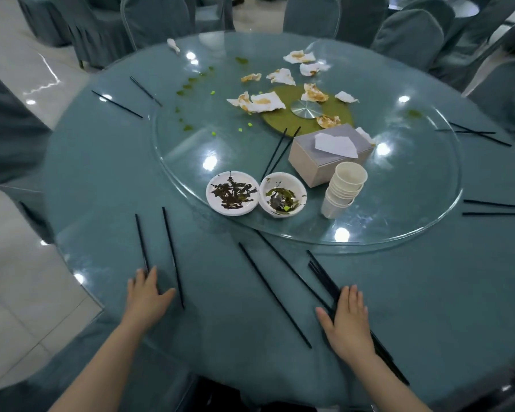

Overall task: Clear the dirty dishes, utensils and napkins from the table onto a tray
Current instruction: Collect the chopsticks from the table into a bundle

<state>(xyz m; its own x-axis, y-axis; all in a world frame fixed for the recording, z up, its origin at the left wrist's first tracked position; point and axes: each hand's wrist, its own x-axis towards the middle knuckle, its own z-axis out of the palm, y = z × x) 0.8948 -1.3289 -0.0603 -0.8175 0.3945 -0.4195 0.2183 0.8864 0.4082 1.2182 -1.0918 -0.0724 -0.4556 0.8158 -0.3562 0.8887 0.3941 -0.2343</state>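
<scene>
Fingers lie straight and flat on both hands, neither closed round anything. The left hand (147, 289) rests on the table (101, 179) with its fingertips over the near end of one black chopstick (142, 242); a second chopstick (173, 257) runs just past its thumb. The right hand (347, 319) presses palm-down on a bundle of chopsticks (324, 275) that pass under it toward the table edge.

Gathering chopsticks looks to be the step in hand. These are thin, smooth, round sticks on a glossy glass-topped cloth, so they will likely roll and skate; sweeping each loose pair (275, 295) sideways into the bundle before curling the fingers under seems surer than pinching them one at a time.

Further out, on the glass turntable (191, 162), sit two white bowls (232, 193) smeared with dark leafy residue (they touch each other), a leaning stack of paper cups (344, 191), light enough to topple, and a grey tissue box (309, 165) with two chopsticks beside it. Crumpled, sauce-stained napkins (262, 102) lie scattered around the steel hub (306, 109). More chopstick pairs sit around the rim. No tray is in view.
</scene>
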